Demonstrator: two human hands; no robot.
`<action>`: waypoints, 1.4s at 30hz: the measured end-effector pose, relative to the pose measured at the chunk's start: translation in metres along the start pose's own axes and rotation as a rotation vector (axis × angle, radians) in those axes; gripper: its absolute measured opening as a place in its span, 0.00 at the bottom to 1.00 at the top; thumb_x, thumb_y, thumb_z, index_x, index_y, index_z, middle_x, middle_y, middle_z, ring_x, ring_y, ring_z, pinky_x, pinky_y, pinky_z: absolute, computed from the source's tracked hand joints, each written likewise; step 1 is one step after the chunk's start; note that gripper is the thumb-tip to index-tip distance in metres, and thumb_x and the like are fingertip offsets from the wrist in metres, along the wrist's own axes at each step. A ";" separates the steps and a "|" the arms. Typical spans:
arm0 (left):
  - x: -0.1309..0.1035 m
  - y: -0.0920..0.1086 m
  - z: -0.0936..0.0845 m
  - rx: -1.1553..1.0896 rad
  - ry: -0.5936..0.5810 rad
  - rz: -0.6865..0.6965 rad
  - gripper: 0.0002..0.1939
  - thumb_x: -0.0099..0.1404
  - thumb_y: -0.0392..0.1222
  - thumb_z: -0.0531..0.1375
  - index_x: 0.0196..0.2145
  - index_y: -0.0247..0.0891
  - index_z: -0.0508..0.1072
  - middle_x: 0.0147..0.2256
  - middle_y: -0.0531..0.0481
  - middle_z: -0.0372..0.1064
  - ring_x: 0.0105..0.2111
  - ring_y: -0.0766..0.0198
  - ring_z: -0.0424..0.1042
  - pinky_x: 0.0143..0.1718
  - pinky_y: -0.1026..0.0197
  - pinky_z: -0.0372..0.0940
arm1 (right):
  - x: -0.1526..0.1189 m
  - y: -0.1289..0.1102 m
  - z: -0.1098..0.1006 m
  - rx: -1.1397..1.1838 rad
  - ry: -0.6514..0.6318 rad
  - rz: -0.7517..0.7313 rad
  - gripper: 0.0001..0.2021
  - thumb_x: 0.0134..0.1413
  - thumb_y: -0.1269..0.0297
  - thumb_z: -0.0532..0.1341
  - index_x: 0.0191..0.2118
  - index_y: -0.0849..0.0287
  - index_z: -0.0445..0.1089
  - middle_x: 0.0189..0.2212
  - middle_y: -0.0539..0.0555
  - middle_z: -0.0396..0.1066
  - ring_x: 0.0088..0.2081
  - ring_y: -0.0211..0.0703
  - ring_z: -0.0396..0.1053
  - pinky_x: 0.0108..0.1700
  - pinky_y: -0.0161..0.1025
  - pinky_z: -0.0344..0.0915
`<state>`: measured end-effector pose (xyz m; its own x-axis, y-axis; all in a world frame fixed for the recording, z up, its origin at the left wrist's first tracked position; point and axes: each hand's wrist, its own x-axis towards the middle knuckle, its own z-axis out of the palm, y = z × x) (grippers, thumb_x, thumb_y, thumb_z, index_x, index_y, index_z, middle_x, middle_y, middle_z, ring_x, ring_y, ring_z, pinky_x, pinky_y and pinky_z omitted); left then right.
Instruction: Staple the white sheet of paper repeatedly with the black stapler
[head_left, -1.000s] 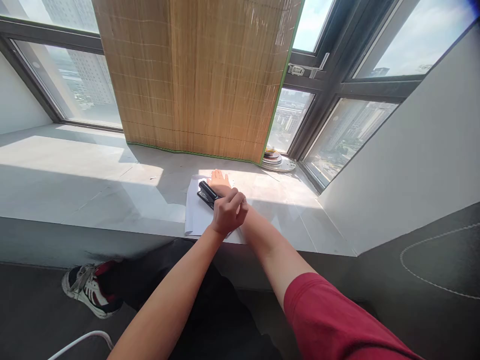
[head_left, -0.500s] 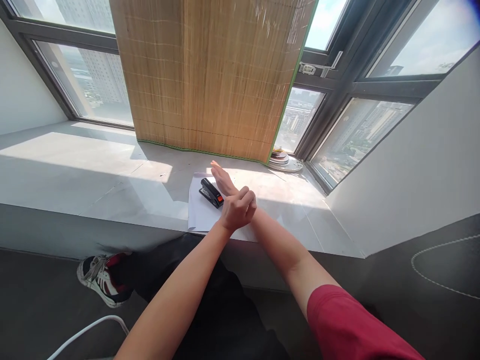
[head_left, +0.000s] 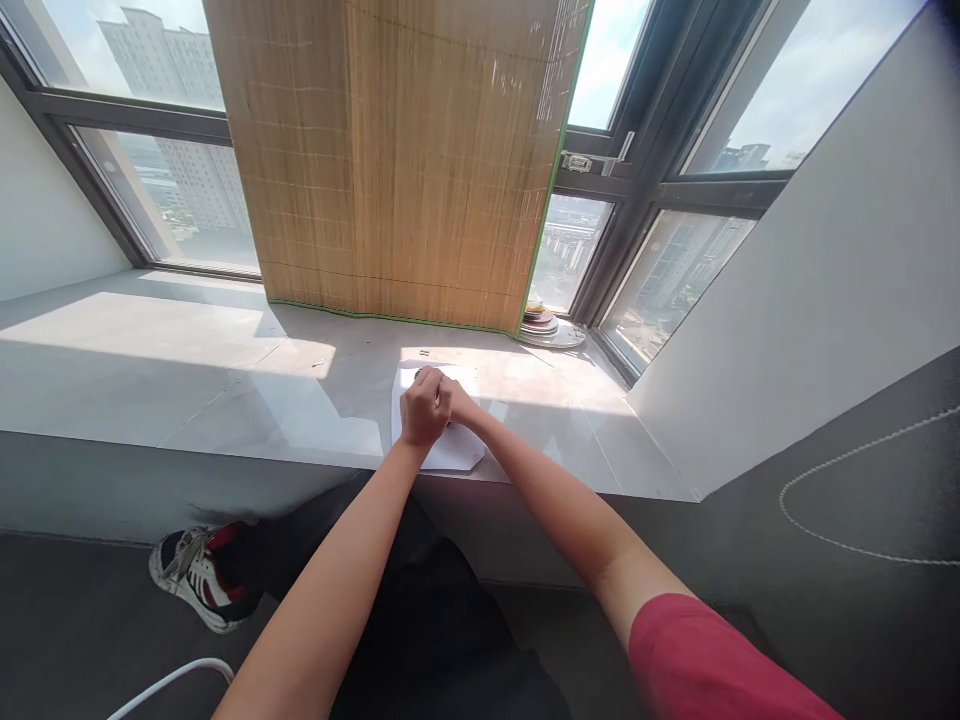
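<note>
Over paper (head_left: pixel 452 456) lying lengthwise toward the window (head_left: pixel 571 245), left fingers (head_left: pixel 430 396) clench; the right hand's (head_left: pixel 460 404) grip is unclear.

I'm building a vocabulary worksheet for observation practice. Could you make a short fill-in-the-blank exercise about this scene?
1. The left hand and right hand are close together over ____ paper.
2. The bamboo blind has a ____ trim along its lower edge.
3. The red sleeve is on the person's ____ side.
4. The shoe is on the picture's ____ side.

Missing words: white; green; right; left.
</note>
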<state>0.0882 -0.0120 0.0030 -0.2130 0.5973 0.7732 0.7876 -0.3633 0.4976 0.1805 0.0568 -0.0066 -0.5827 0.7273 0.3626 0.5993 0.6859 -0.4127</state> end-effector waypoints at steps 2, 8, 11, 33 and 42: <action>0.004 -0.011 0.001 0.000 0.033 -0.195 0.12 0.76 0.37 0.49 0.35 0.44 0.67 0.32 0.46 0.71 0.33 0.54 0.70 0.37 0.55 0.63 | -0.004 0.017 -0.012 0.072 -0.027 0.032 0.25 0.56 0.71 0.64 0.60 0.51 0.72 0.48 0.52 0.80 0.44 0.47 0.75 0.46 0.40 0.72; -0.001 -0.036 0.007 0.309 -0.390 -0.488 0.13 0.68 0.32 0.55 0.45 0.39 0.78 0.50 0.34 0.77 0.53 0.42 0.74 0.50 0.46 0.67 | -0.024 0.059 -0.039 0.282 -0.023 0.129 0.33 0.52 0.67 0.68 0.66 0.53 0.67 0.59 0.58 0.76 0.55 0.50 0.74 0.57 0.47 0.71; -0.008 -0.037 0.009 0.414 -0.490 -0.415 0.17 0.68 0.39 0.60 0.52 0.40 0.80 0.59 0.32 0.74 0.58 0.37 0.69 0.55 0.39 0.65 | -0.035 0.072 -0.048 0.208 -0.016 0.058 0.32 0.46 0.61 0.75 0.58 0.58 0.72 0.54 0.60 0.75 0.50 0.50 0.73 0.53 0.45 0.70; -0.001 -0.037 0.013 0.311 -0.499 -0.488 0.23 0.67 0.32 0.57 0.56 0.38 0.83 0.61 0.33 0.74 0.60 0.34 0.67 0.59 0.40 0.62 | -0.070 0.102 -0.056 0.558 0.508 0.183 0.22 0.64 0.47 0.60 0.31 0.56 0.83 0.24 0.49 0.68 0.29 0.41 0.64 0.39 0.41 0.65; 0.007 -0.042 0.020 -0.267 -0.087 -0.689 0.17 0.74 0.42 0.50 0.43 0.41 0.79 0.47 0.42 0.80 0.50 0.48 0.76 0.53 0.50 0.67 | -0.072 0.102 -0.055 0.491 0.496 0.215 0.19 0.52 0.57 0.57 0.13 0.53 0.55 0.18 0.45 0.42 0.24 0.35 0.44 0.29 0.38 0.46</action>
<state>0.0653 0.0218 -0.0206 -0.5528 0.8029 0.2231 0.3228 -0.0405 0.9456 0.3138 0.0759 -0.0293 -0.0927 0.8497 0.5190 0.2900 0.5217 -0.8023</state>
